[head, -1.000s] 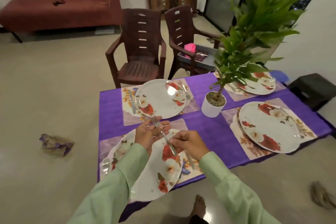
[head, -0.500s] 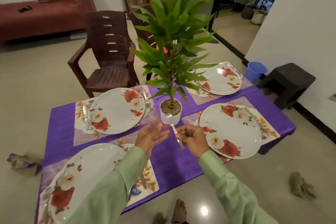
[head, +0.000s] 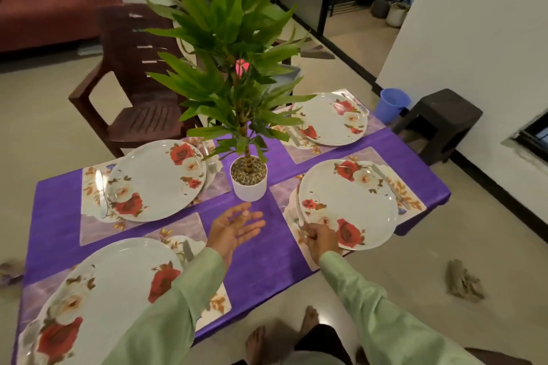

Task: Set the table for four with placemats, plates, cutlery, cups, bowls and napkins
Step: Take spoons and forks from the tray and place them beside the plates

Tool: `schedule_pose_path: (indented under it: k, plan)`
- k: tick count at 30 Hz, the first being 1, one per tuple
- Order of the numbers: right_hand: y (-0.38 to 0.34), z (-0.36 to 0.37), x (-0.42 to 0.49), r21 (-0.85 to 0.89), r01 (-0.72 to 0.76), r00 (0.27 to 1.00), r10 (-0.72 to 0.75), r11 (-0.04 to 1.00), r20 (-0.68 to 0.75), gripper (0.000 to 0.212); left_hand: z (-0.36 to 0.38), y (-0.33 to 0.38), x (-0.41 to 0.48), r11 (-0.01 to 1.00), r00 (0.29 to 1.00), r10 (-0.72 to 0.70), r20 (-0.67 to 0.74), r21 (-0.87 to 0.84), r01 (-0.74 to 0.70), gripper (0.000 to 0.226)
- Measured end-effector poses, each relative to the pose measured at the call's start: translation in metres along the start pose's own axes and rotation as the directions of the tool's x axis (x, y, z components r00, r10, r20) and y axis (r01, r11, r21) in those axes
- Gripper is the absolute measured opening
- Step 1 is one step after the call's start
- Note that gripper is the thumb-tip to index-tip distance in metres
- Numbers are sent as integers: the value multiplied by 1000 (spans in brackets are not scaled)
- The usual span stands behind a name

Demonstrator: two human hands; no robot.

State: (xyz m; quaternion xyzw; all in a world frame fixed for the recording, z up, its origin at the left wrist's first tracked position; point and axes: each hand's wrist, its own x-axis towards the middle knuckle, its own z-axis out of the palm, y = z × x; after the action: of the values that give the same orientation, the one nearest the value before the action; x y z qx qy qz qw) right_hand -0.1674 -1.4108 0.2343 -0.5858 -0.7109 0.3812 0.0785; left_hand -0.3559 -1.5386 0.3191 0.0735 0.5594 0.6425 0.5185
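Note:
Several floral plates sit on placemats on a purple-clothed table [head: 261, 264]. My right hand [head: 318, 237] pinches a fork [head: 295, 216] and holds it on the placemat [head: 299, 243] at the left rim of the near-right plate [head: 350, 204]. A knife [head: 385, 184] lies on that plate's right side. My left hand [head: 234, 227] hovers palm up with fingers spread over the cloth, holding nothing. The near-left plate [head: 109, 284] has cutlery [head: 187, 250] beside it. The far-left plate [head: 157, 179] and far-right plate [head: 332, 118] also have cutlery alongside.
A potted plant in a white pot [head: 249, 184] stands mid-table, its tall leaves hiding the far side. A brown chair [head: 139, 98] is behind the table; a dark stool [head: 439, 121] and blue bucket [head: 393, 104] stand right. My bare feet [head: 308, 320] are near the table's edge.
My view swung from the near-left setting to the right one. My right hand carried the fork right and lowered it beside the near-right plate; my left hand let go and opened.

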Motion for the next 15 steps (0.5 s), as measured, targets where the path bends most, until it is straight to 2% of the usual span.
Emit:
schedule_pose_path:
  k: [2, 4, 8, 11, 15]
  plan:
    - [-1, -2, -1, -136, 98, 990, -84, 986, 110, 20, 4, -3, 2, 1000, 1000, 7, -21, 3, -7, 32]
    - [4, 1, 1, -236, 135, 985, -104, 962, 140, 19, 6, -5, 4, 1000, 999, 17, -47, -3, -17, 32]
    - [15, 8, 11, -415, 220, 964, -131, 883, 234, 43, 27, -11, 6, 1000, 992, 31, -118, 0, -31, 30]
    - [20, 11, 18, -477, 318, 928, -166, 819, 334, 53, 48, -19, 6, 999, 986, 43, -162, 8, -42, 28]
    - [18, 10, 31, -511, 438, 882, -242, 740, 405, 51, 68, -31, 4, 998, 976, 64, -207, -13, -69, 28]
